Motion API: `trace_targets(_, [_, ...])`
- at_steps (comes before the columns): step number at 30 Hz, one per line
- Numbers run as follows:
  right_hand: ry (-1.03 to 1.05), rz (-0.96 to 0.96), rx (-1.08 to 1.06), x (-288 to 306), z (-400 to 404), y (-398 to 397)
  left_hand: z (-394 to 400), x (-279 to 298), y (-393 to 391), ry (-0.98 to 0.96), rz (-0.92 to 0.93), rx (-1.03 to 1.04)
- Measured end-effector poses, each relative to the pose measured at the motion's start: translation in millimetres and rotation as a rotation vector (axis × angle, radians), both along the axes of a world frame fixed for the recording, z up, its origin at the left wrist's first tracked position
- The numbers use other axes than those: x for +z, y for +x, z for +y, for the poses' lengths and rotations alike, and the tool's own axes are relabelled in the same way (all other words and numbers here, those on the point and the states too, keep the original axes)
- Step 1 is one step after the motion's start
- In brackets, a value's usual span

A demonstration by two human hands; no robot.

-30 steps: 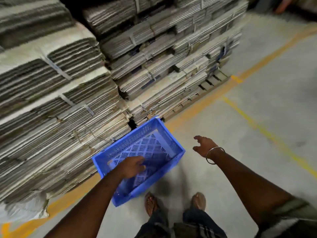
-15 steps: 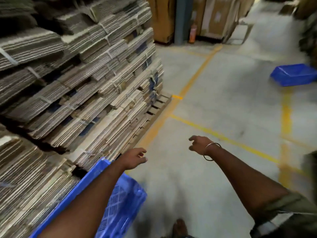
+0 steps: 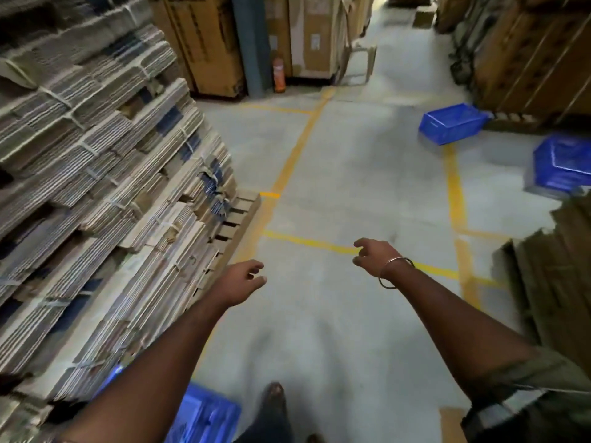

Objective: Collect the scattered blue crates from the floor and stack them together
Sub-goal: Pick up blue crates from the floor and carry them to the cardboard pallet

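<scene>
Both hands are out front with nothing in them: the left hand (image 3: 244,278) has loosely curled fingers, the right hand (image 3: 372,252), with a thin metal bangle (image 3: 395,272) on its wrist, is half open.

Crates: one blue perforated plastic crate (image 3: 204,414) sits on the grey concrete floor (image 3: 335,314) at the near left, right by the feet, mostly hidden under the left arm. A second blue slatted plastic crate (image 3: 452,123) is at the far right, tipped up against the pallet of brown cardboard there, long axis running left-right, open top facing up and a bit toward the camera. A third blue plastic crate (image 3: 563,166) is at the right edge, nearer, apparently upside down or on its side; too blurry to call its axis.

What could go wrong, I reckon: the tilted far crate could slide off its perch if grabbed by one rim, and the stacked bundles of flattened grey cardboard (image 3: 96,187) on the left overhang the walkway, so a carried crate could snag them.
</scene>
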State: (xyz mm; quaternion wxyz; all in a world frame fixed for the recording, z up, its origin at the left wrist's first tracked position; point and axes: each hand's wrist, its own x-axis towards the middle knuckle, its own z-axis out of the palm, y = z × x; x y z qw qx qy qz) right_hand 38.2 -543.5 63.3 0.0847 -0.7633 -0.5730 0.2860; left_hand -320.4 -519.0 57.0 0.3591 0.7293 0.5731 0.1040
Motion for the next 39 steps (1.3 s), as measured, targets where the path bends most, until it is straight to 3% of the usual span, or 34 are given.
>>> trace_targets(10, [-0.004,0.034,-0.090,-5,94,44,138,-17,41,-0.100,-0.101,-0.052])
trace_targets(21, [-0.063,0.050,-0.227,6,206,99,318,-41,81,-0.205,-0.022,-0.239])
trace_targets(29, [-0.057,0.076,-0.425,-19,250,205,414,-44,214,-0.188,-0.009,-0.365])
trace_targets(34, [0.074,0.148,-0.617,-51,281,287,473,-54,320,-0.188,-0.064,-0.403])
trace_targets(39, [-0.014,0.160,-0.648,-67,324,383,527,-55,417,-0.188,-0.019,-0.407])
